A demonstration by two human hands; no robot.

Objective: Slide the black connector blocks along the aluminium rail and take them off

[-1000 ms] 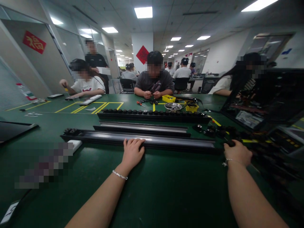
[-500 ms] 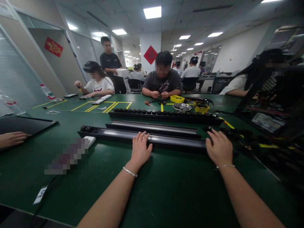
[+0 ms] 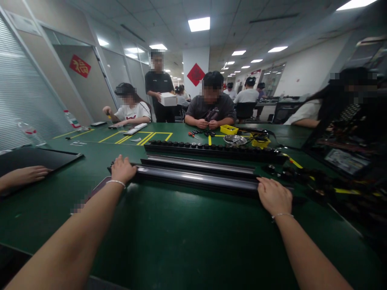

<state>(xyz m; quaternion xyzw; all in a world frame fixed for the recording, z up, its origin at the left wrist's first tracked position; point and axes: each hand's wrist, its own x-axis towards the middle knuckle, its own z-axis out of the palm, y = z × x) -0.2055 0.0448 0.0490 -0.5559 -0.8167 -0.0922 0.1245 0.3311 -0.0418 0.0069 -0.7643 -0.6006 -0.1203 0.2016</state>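
A long black rail (image 3: pixel 193 178) with a shiny, rounded trough lies across the green table in front of me. Over its left end, my left hand (image 3: pixel 122 170) is closed, fingers curled across the far edge; it covers the small black pieces there. At the opposite end, my right hand (image 3: pixel 275 196) grips the rail with bent fingers near its far edge. Directly behind lies a shorter black rail (image 3: pixel 199 164). Farther back, another black rail (image 3: pixel 211 150) carries a row of small black pieces.
A phone (image 3: pixel 98 188) lies beside my left forearm. Another person's hand (image 3: pixel 33 174) rests on a dark panel (image 3: pixel 60 155) at left. Loose black parts (image 3: pixel 290 173) sit at right. A metal bowl (image 3: pixel 235 140) and yellow bin (image 3: pixel 229 129) stand beyond the rails.
My left hand has moved left from the rail's middle to its left end. My right hand has come onto the right end, fingers now bent. The standing person's box has shifted into fuller view.
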